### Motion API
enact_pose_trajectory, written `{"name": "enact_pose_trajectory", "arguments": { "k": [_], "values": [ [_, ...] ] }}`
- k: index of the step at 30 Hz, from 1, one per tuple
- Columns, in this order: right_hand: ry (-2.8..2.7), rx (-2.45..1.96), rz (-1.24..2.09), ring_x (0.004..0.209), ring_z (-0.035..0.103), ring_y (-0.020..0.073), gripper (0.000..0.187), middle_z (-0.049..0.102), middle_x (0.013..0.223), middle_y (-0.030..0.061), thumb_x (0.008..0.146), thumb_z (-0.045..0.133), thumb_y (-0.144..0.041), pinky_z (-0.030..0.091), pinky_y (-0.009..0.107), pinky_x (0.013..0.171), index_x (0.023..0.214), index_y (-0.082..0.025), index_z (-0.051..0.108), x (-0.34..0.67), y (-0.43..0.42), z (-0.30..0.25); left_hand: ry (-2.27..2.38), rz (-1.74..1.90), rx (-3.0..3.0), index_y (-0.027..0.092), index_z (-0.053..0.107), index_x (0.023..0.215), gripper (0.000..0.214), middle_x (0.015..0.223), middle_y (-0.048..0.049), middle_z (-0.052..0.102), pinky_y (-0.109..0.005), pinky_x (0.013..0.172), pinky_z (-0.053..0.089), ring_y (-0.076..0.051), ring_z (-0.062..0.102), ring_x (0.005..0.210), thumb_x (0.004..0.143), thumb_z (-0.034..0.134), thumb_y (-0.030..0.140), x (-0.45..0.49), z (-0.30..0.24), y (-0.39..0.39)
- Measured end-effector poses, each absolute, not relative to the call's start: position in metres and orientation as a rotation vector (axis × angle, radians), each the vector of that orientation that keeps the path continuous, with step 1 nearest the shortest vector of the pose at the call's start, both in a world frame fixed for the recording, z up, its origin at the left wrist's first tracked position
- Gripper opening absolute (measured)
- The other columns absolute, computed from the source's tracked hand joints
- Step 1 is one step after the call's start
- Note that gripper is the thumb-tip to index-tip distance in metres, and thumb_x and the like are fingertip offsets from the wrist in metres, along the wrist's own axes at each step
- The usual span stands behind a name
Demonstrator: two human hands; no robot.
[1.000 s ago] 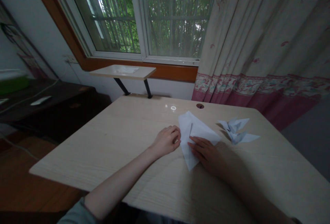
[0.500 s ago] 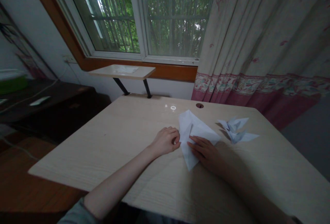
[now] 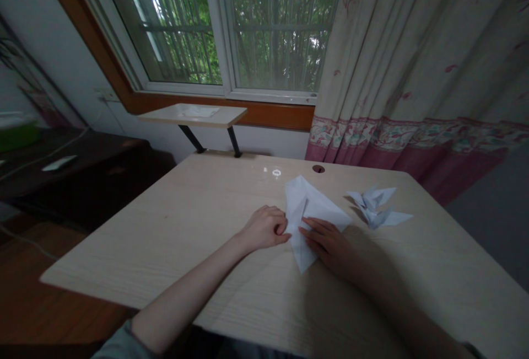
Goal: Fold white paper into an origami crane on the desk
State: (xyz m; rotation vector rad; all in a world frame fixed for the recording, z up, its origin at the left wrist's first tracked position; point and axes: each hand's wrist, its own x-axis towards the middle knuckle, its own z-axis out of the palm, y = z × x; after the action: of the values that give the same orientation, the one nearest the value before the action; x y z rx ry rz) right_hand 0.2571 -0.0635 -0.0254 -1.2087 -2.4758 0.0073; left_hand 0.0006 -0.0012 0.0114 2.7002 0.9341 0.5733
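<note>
Taking the white folded paper as our landmark, we start at its left edge, where our left hand rests on the wooden desk. The fingers are curled into a loose fist, thumb tip touching the paper's left edge; it pinches nothing that we can see. Compared with a second ago this hand has crept slightly closer to the sheet, so that it now meets the edge where before there was a thin gap. We judge that to mean we are pressing or running a crease along that left side rather than starting a new fold.

The paper itself lies flat near the middle of the desk, toward its far side. It is a long kite-like shape: its long axis runs from the far end, near the small round hole in the desktop, back toward us, with the sharp tip pointing at us and a little to the left. A raised flap stands up along its centre line.

On the paper's right half lies our right hand, fingers stretched flat and together, palm down, pinning the sheet to the desk; it has hardly moved.

Farther right of the paper, well apart from it, lies a finished paper crane, wings spread. Beyond it hangs the flowered curtain.
</note>
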Motion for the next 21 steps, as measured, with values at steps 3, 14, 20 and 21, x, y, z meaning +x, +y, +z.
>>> {"name": "enact_pose_trajectory", "arguments": {
  "k": [3,14,20,21],
  "values": [
    [-2.479,-1.218,0.006,0.135,0.057,0.0228,0.040,0.060,0.146,0.0086,0.102,0.048,-0.016,0.048,0.047,0.113,0.138,-0.025,0.063,0.2573,-0.0633,-0.0264,0.916,0.552,2.691,0.019,0.051,0.062,0.034,0.070,0.0033,0.061,-0.028,0.074,0.039,-0.016,0.059,0.076,0.084,0.075,0.028,0.0005,0.0117,-0.0014],
    [-2.498,-1.210,0.007,0.134,0.057,0.0224,0.041,0.061,0.145,0.0077,0.101,0.048,-0.016,0.049,0.043,0.113,0.138,-0.026,0.063,0.2562,-0.0629,-0.0209,0.770,0.549,2.615,0.018,0.047,0.057,0.040,0.063,0.0046,0.056,-0.027,0.073,0.040,-0.014,0.056,0.067,0.081,0.078,0.031,0.0017,0.0064,-0.0020],
    [-2.490,-1.214,0.008,0.134,0.056,0.0227,0.041,0.061,0.145,0.0067,0.102,0.045,-0.018,0.049,0.045,0.112,0.139,-0.028,0.062,0.2566,-0.0624,-0.0231,0.709,0.547,2.611,0.019,0.046,0.055,0.044,0.060,0.0046,0.053,-0.026,0.069,0.039,-0.013,0.054,0.064,0.080,0.078,0.033,0.0019,0.0034,-0.0033],
    [-2.490,-1.214,0.008,0.134,0.056,0.0226,0.042,0.061,0.145,0.0065,0.102,0.045,-0.018,0.049,0.045,0.112,0.139,-0.028,0.062,0.2567,-0.0625,-0.0233,0.711,0.549,2.612,0.019,0.045,0.054,0.044,0.059,0.0048,0.053,-0.026,0.068,0.039,-0.013,0.054,0.063,0.080,0.079,0.033,0.0019,0.0033,-0.0035]
  ]
}}
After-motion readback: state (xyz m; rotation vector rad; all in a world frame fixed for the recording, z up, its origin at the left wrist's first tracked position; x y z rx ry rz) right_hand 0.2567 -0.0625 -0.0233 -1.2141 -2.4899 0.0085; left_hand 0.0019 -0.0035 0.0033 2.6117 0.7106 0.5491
